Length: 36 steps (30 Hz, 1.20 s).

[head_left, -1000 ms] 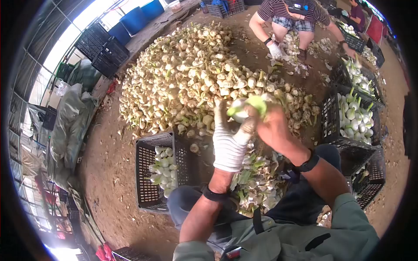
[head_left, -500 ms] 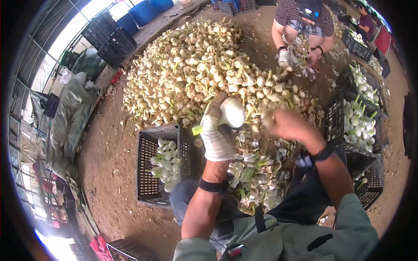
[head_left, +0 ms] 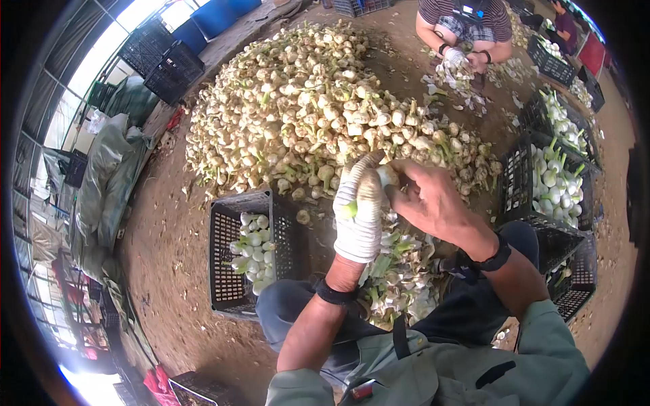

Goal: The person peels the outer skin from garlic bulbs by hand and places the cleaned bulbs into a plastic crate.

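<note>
My left hand (head_left: 359, 220), in a white knit glove, is closed around a fresh garlic bulb (head_left: 387, 175). Its cut green stem (head_left: 349, 210) pokes out between the gloved fingers, and most of the bulb is hidden. On the bulb's right side rest the curled thumb and fingers of my bare right hand (head_left: 437, 201); any loose skin in them is too small to make out. Below both hands lies a heap of peeled garlic skins (head_left: 399, 281). Beyond them spreads a big pile of unpeeled garlic (head_left: 291, 108).
To the left, a black crate (head_left: 218, 260) holds clean white bulbs (head_left: 254, 247). More crates (head_left: 516, 179) of cleaned garlic stand at right. A co-worker (head_left: 467, 27) squats across the pile, both hands together over skins. Stacked crates (head_left: 172, 74) and tarps (head_left: 101, 183) line the left.
My right hand has come in from the right to the bulb. The left hand has turned, so the bulb is now mostly covered. The co-worker's hands have moved together.
</note>
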Each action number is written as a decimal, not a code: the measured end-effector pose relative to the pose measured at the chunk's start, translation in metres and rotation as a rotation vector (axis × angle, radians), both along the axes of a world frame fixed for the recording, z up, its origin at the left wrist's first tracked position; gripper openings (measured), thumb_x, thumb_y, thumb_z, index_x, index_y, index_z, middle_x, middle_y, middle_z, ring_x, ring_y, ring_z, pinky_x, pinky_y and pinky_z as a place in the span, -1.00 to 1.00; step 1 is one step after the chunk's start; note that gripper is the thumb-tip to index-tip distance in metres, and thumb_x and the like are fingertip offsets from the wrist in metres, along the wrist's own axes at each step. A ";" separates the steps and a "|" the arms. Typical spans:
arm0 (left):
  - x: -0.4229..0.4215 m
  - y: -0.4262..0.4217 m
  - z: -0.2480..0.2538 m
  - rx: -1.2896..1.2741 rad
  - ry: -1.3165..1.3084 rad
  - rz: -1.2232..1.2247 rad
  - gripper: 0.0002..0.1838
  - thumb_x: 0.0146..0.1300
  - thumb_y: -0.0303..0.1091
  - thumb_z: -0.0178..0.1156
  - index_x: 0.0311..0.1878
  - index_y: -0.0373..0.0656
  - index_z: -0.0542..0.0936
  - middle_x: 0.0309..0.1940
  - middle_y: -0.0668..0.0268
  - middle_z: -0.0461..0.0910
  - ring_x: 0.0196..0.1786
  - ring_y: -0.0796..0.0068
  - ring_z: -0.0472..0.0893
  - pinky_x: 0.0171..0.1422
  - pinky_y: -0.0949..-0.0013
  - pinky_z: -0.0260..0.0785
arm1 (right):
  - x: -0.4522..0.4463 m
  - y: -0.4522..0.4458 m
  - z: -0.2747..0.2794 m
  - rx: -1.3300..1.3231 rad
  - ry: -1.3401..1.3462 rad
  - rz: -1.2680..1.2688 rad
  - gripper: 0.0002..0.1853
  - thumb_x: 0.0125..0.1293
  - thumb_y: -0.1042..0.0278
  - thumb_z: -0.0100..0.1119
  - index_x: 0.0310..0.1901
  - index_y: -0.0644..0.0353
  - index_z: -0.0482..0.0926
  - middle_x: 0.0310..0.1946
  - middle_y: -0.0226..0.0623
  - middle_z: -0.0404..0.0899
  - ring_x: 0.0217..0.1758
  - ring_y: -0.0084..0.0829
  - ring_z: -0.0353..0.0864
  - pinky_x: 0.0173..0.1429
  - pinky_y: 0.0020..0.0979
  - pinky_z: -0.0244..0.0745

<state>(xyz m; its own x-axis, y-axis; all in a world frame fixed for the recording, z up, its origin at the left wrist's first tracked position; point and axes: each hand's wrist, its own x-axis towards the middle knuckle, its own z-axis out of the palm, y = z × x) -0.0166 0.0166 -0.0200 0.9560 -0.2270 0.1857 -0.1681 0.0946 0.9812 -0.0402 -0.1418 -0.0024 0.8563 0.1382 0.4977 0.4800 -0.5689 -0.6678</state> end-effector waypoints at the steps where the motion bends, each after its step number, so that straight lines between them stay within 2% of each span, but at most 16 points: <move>1: 0.000 0.000 0.001 -0.013 0.080 -0.010 -0.48 0.51 -0.01 -0.11 0.19 -0.30 0.49 0.02 0.18 0.57 0.04 0.40 0.55 0.20 0.33 0.37 | 0.001 -0.002 -0.002 -0.027 -0.050 0.008 -0.67 0.11 0.48 0.30 -0.06 0.31 0.54 -0.61 -0.15 0.56 -0.66 -0.35 0.56 -0.56 -0.35 0.38; 2: 0.000 -0.003 0.003 -0.013 0.081 -0.013 -0.48 0.51 -0.01 -0.11 0.19 -0.30 0.49 0.02 0.18 0.57 0.04 0.40 0.55 0.20 0.33 0.37 | 0.002 -0.005 -0.001 0.008 -0.051 0.028 -0.74 0.10 0.54 0.23 -0.12 0.32 0.56 -0.64 -0.19 0.51 -0.68 -0.46 0.50 -0.56 -0.37 0.32; 4: 0.001 -0.008 0.008 -0.290 0.181 -0.030 -0.35 0.49 0.15 -0.19 0.19 -0.30 0.49 0.00 0.20 0.59 0.02 0.42 0.56 0.13 0.34 0.42 | 0.003 -0.011 -0.005 0.027 0.034 0.004 -0.77 0.12 0.54 0.21 -0.15 0.33 0.56 -0.66 -0.22 0.49 -0.68 -0.51 0.47 -0.57 -0.40 0.30; 6: -0.001 -0.005 0.014 -0.248 0.225 -0.090 -0.24 0.44 0.27 -0.25 0.21 -0.30 0.48 0.02 0.18 0.58 0.04 0.41 0.56 0.17 0.32 0.40 | 0.008 -0.014 -0.016 0.185 0.158 -0.014 -0.84 0.16 0.53 0.15 -0.21 0.34 0.56 -0.69 -0.33 0.44 -0.67 -0.61 0.38 -0.58 -0.48 0.24; 9: 0.001 -0.008 0.006 -0.256 0.194 -0.050 -0.24 0.43 0.27 -0.23 0.20 -0.31 0.50 0.03 0.18 0.59 0.06 0.40 0.56 0.21 0.32 0.38 | 0.004 -0.011 -0.005 0.234 0.099 -0.094 -0.82 0.18 0.50 0.15 -0.17 0.32 0.56 -0.67 -0.36 0.47 -0.65 -0.61 0.42 -0.57 -0.51 0.26; 11: 0.003 -0.004 0.004 -0.216 0.206 -0.013 -0.24 0.42 0.27 -0.21 0.23 -0.30 0.47 0.10 0.16 0.56 0.10 0.39 0.54 0.23 0.32 0.37 | -0.001 -0.009 0.007 0.130 0.147 -0.074 -0.82 0.17 0.45 0.22 -0.19 0.28 0.52 -0.62 -0.34 0.54 -0.63 -0.54 0.48 -0.53 -0.47 0.34; 14: 0.002 -0.002 -0.008 -0.074 0.111 0.163 -0.25 0.41 0.27 -0.19 0.23 -0.29 0.48 0.09 0.17 0.56 0.10 0.39 0.54 0.23 0.32 0.37 | -0.006 0.004 0.001 -0.076 -0.065 -0.117 -0.78 0.13 0.43 0.33 -0.29 0.18 0.44 -0.53 -0.30 0.60 -0.59 -0.40 0.56 -0.47 -0.39 0.46; 16: 0.000 -0.001 -0.010 -0.145 0.229 0.190 -0.43 0.52 0.03 -0.21 0.19 -0.30 0.50 0.01 0.22 0.58 0.04 0.43 0.55 0.19 0.35 0.39 | -0.007 0.001 0.001 -0.064 -0.004 -0.052 -0.80 0.14 0.46 0.32 -0.31 0.18 0.44 -0.52 -0.27 0.61 -0.58 -0.42 0.58 -0.46 -0.39 0.48; 20: 0.002 0.003 0.000 -0.255 0.159 0.044 -0.41 0.49 0.06 -0.17 0.15 -0.30 0.53 -0.02 0.22 0.60 0.01 0.44 0.57 0.16 0.35 0.42 | 0.003 -0.003 -0.012 0.071 -0.023 0.015 -0.84 0.14 0.57 0.25 -0.36 0.23 0.42 -0.55 -0.19 0.60 -0.54 -0.45 0.60 -0.43 -0.38 0.50; 22: 0.002 0.006 0.004 -0.409 0.218 -0.002 -0.38 0.44 0.11 -0.14 0.12 -0.31 0.55 -0.03 0.21 0.61 0.00 0.45 0.58 0.14 0.34 0.43 | 0.014 -0.015 -0.024 0.022 0.004 -0.184 -0.88 0.15 0.61 0.19 -0.35 0.29 0.43 -0.52 -0.21 0.59 -0.54 -0.50 0.58 -0.46 -0.44 0.47; 25: 0.003 0.010 0.003 -0.330 0.129 -0.004 -0.34 0.42 0.15 -0.14 0.13 -0.32 0.55 -0.03 0.20 0.62 0.00 0.43 0.59 0.14 0.33 0.43 | 0.022 -0.021 -0.025 0.062 -0.163 -0.165 -0.88 0.17 0.56 0.19 -0.29 0.30 0.45 -0.40 -0.21 0.62 -0.61 -0.60 0.51 -0.60 -0.52 0.36; 27: 0.001 0.007 0.006 -0.261 0.110 0.019 -0.33 0.41 0.18 -0.15 0.12 -0.29 0.55 -0.02 0.17 0.62 0.02 0.40 0.58 0.06 0.33 0.46 | 0.000 -0.007 0.005 0.202 0.162 -0.043 -0.83 0.17 0.50 0.23 -0.25 0.28 0.44 -0.38 -0.20 0.61 -0.66 -0.64 0.43 -0.66 -0.54 0.29; 28: 0.000 0.006 0.005 -0.192 0.111 0.047 -0.34 0.41 0.17 -0.14 0.12 -0.29 0.55 -0.04 0.18 0.62 0.00 0.42 0.58 0.04 0.35 0.46 | -0.008 -0.002 0.017 0.050 0.087 -0.009 -0.80 0.18 0.45 0.26 -0.25 0.25 0.43 -0.41 -0.25 0.59 -0.68 -0.64 0.38 -0.68 -0.52 0.26; 31: 0.001 0.006 -0.008 -0.139 0.076 0.051 -0.41 0.41 0.10 -0.07 0.10 -0.28 0.57 -0.10 0.22 0.64 -0.05 0.47 0.58 0.02 0.39 0.43 | -0.007 0.011 0.008 -0.075 -0.250 -0.031 -0.79 0.15 0.46 0.31 -0.27 0.18 0.43 -0.47 -0.32 0.55 -0.60 -0.50 0.52 -0.53 -0.41 0.46; 33: 0.000 0.009 -0.014 0.030 0.023 0.079 -0.53 0.45 -0.11 -0.07 0.14 -0.32 0.54 -0.08 0.22 0.63 -0.04 0.50 0.57 0.09 0.42 0.42 | -0.008 0.006 0.001 -0.099 -0.174 -0.034 -0.80 0.14 0.47 0.31 -0.27 0.18 0.45 -0.47 -0.30 0.56 -0.56 -0.44 0.57 -0.47 -0.41 0.51; 36: -0.003 0.003 -0.004 -0.075 -0.018 0.024 -0.57 0.43 -0.17 -0.03 0.15 -0.32 0.53 -0.09 0.21 0.63 -0.06 0.51 0.57 0.07 0.43 0.44 | 0.000 0.003 -0.015 -0.102 -0.058 -0.075 -0.83 0.13 0.49 0.29 -0.29 0.19 0.47 -0.48 -0.26 0.59 -0.51 -0.32 0.63 -0.40 -0.38 0.54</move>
